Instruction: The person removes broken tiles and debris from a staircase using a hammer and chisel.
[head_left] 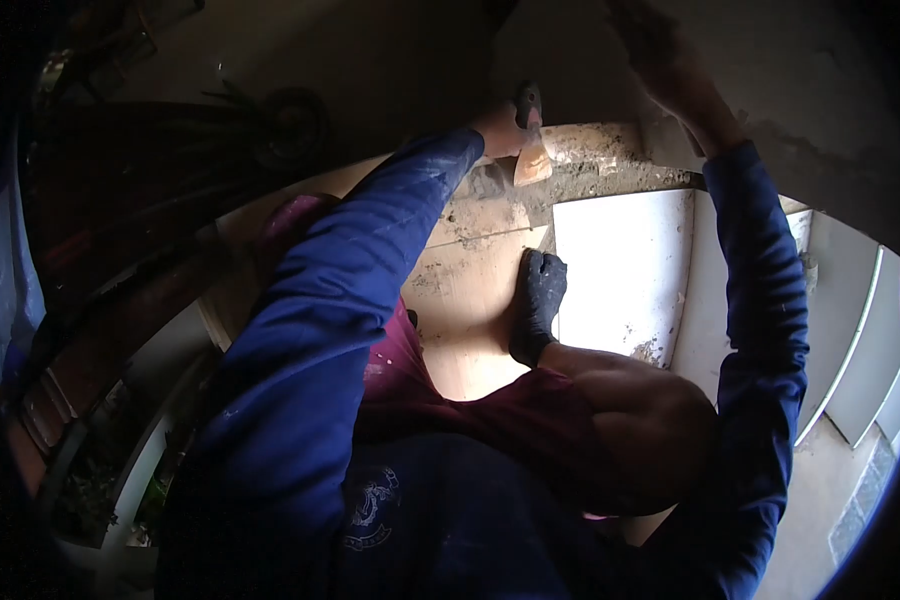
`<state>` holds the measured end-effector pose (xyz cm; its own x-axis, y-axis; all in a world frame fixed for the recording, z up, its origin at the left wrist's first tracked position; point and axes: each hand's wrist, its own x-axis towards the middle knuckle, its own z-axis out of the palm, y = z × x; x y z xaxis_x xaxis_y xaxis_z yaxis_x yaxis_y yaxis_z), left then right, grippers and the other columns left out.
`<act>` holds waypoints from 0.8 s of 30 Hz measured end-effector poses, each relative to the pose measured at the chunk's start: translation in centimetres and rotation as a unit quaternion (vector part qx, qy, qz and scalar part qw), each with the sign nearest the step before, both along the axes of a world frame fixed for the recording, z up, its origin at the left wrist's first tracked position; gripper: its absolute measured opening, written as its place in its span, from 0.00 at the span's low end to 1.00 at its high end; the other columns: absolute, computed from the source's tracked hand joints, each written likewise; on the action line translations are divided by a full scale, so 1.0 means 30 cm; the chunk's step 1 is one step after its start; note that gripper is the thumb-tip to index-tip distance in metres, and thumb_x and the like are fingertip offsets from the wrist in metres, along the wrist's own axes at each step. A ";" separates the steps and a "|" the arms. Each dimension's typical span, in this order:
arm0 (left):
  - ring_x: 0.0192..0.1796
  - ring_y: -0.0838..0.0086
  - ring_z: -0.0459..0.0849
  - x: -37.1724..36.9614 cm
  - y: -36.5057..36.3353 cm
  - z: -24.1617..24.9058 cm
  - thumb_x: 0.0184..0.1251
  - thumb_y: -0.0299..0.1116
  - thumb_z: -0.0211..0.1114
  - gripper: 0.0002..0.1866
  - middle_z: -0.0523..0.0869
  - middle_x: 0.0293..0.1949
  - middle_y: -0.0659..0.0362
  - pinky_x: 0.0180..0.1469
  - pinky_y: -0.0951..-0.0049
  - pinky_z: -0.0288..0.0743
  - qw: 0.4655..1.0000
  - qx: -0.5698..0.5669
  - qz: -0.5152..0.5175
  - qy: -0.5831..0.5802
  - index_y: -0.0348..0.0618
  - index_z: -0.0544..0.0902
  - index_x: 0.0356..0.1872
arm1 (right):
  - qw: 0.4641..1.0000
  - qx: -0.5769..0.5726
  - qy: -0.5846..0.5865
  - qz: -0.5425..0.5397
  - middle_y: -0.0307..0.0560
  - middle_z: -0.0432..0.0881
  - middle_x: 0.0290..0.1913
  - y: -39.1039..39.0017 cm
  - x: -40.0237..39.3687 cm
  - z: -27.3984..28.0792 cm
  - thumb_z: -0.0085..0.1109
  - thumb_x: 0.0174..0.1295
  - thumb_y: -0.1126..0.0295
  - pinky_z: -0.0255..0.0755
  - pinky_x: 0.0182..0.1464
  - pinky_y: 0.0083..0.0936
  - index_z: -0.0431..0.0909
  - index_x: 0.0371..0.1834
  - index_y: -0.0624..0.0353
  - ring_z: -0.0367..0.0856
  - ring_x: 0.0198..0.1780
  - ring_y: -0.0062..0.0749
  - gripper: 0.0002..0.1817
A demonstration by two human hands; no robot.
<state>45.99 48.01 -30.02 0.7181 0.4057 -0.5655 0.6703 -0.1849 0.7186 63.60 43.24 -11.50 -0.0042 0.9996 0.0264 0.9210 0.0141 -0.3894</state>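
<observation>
My left hand [500, 130] is closed round the dark handle of a putty knife [533, 165]. Its broad blade points down and overlaps the mortar-smeared strip [595, 160] at the foot of the wall. Further right and higher up, my right hand [670, 75] reaches along the shaded wall [820, 110] with its fingers stretched out. Shadow dims those fingertips near the upper edge of the view.
Below my arms, a foot in a dark sock [540, 300] stands on tan floor tiles [460, 290] spotted with dirt. A bright white tile [620, 270] lies beside it. More pale panels [850, 330] are at the right, and a plant [85, 495] shows at lower left.
</observation>
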 end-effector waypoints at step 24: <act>0.46 0.52 0.86 -0.009 -0.089 -0.029 0.62 0.51 0.62 0.28 0.85 0.42 0.39 0.49 0.60 0.78 0.992 0.108 -0.033 -0.065 0.32 0.81 0.48 | 0.995 0.023 0.024 0.099 0.60 0.79 0.56 -0.194 0.014 -0.086 0.50 0.62 0.78 0.76 0.54 0.34 0.73 0.62 0.59 0.80 0.54 0.53 0.23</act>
<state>45.71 45.34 -30.89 0.8082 0.4564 -0.3722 0.5562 -0.3837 0.7372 64.00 37.41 -14.08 -0.1985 0.9770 0.0780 0.8786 0.2126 -0.4275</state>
